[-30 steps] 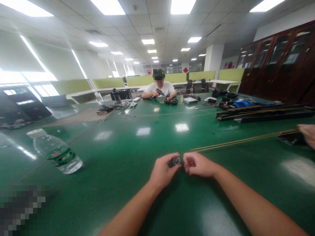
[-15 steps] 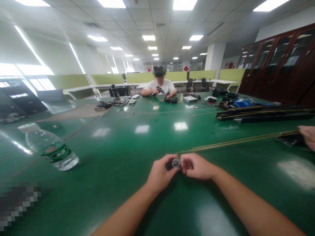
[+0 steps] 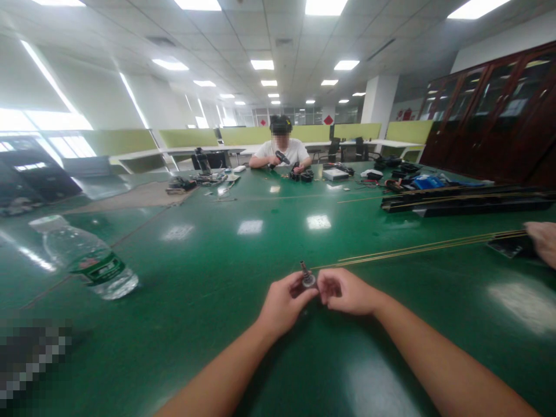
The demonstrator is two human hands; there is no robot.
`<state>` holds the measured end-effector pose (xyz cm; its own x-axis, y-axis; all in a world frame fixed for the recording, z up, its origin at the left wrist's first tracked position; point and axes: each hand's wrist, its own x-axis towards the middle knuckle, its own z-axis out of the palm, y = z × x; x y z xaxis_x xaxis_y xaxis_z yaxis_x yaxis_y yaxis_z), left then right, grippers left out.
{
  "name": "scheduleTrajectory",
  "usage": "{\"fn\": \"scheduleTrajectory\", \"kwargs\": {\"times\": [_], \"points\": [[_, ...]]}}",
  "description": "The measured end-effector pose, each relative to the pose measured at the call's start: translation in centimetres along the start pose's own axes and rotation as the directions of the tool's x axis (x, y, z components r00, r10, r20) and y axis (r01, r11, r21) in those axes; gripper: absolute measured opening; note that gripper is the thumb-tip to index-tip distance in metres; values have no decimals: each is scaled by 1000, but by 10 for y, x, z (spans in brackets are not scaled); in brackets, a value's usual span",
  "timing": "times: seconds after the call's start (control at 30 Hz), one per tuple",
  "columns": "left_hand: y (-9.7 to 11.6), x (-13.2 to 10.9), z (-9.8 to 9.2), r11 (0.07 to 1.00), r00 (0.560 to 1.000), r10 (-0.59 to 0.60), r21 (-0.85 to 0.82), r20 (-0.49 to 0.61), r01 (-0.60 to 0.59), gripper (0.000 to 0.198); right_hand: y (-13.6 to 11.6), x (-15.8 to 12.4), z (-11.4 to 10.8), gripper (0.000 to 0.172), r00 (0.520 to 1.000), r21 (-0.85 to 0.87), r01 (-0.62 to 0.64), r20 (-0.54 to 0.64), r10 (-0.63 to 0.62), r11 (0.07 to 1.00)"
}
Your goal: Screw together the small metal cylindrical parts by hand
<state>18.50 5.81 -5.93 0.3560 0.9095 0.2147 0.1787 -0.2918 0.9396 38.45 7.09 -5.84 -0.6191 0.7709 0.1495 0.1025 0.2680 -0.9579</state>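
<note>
In the middle of the head view, my left hand (image 3: 283, 304) is closed, pinching a small round metal part (image 3: 308, 281) between thumb and fingers. A thin dark stem (image 3: 303, 266) sticks up from the part and tilts away from me. Close against the part's right side is my right hand (image 3: 345, 294), its fingers curled in and the fingertips pressed together. Whether those fingertips touch the part or hold something small, I cannot tell. Both hands are just above the green table (image 3: 208, 341). Several thin brass-coloured rods (image 3: 391, 253) lie just beyond my right hand.
A tilted water bottle (image 3: 98, 263) is at the left. At the right edge another person's hand (image 3: 542, 242) is by a black piece (image 3: 508, 244). Across the table a person (image 3: 280, 152) holds a power tool (image 3: 282, 157). Black rails (image 3: 469, 202) lie far right.
The metal part has been tipped in my left hand, so its stem now shows above the round face. My right hand has barely moved. The tool across the table has shifted slightly.
</note>
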Motion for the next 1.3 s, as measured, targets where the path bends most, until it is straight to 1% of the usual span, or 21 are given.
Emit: {"fn": "scheduleTrajectory", "kwargs": {"times": [0.1,0.17,0.23,0.33,0.43,0.53,0.67,0.83,0.93,1.07,1.3], "points": [[-3,0,-1,1000,1000,15,13,-9,-15,32,1,0,0,24,1000,-7,7,-1,-7,1000],[-4,-1,-2,998,999,40,47,-38,-38,35,2,0,0,25,1000,-7,11,-2,-11,1000],[-3,-2,-3,989,993,86,131,-83,-74,35,3,0,0,26,1000,-12,13,0,-13,1000],[1,-3,-5,948,971,194,281,-142,-149,29,4,0,0,25,1000,-39,14,1,-14,999],[5,-4,-9,896,945,301,376,-127,-235,27,3,0,1,25,1000,-59,19,-5,-19,998],[8,-5,-11,862,930,354,420,-97,-284,27,1,0,0,23,999,-98,23,-29,-26,995],[10,-6,-13,846,927,360,454,-102,-279,28,-3,-2,-1,20,995,-162,19,-89,-34,987],[10,-7,-12,843,934,344,469,-94,-263,30,-9,-4,0,26,987,-213,4,-156,-38,977],[9,-7,-11,838,936,340,480,-87,-260,31,-10,-3,1,28,985,-228,7,-167,-46,974],[5,-6,-11,830,940,335,493,-64,-262,31,-10,-2,2,25,983,-245,35,-167,-77,969],[2,-7,-10,835,946,323,479,-29,-271,30,-10,-2,3,18,966,-370,60,-212,-147,927]]}}
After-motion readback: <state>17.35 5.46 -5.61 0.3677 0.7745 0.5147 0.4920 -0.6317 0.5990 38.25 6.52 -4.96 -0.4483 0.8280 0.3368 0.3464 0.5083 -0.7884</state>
